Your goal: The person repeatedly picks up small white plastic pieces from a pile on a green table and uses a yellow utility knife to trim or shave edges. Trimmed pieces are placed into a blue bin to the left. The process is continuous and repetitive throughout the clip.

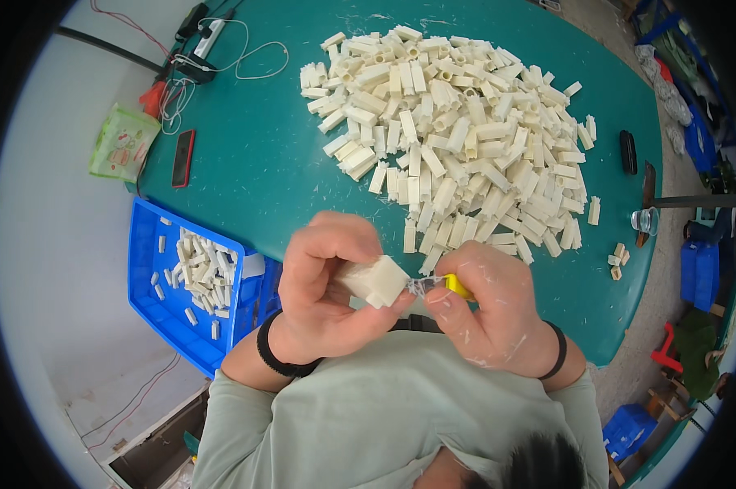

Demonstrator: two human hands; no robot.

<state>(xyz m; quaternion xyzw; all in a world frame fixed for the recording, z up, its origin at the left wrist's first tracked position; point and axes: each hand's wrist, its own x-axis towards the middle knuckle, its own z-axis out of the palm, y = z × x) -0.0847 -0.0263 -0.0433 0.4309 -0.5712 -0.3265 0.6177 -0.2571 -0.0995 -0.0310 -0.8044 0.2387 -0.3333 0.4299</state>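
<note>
A cream plastic block (pixel 374 281) was held above the near edge of the green counter (pixel 262 163), the left hand (pixel 323 285) clamped around it in a firm grip. The right hand (pixel 490 314) was closed on a yellow-handled tool (pixel 458 285) whose tip met the block's edge. A large heap of similar blocks (pixel 458 138) lay beyond; a blue tray (pixel 152 285) holding more blocks sat to the left.

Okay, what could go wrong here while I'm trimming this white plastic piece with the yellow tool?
The yellow-handled tool in the right hand works right beside the left hand fingers gripping the white plastic block; a slip might nick them. Thin shavings may scatter over the green table and stick to skin.
</note>
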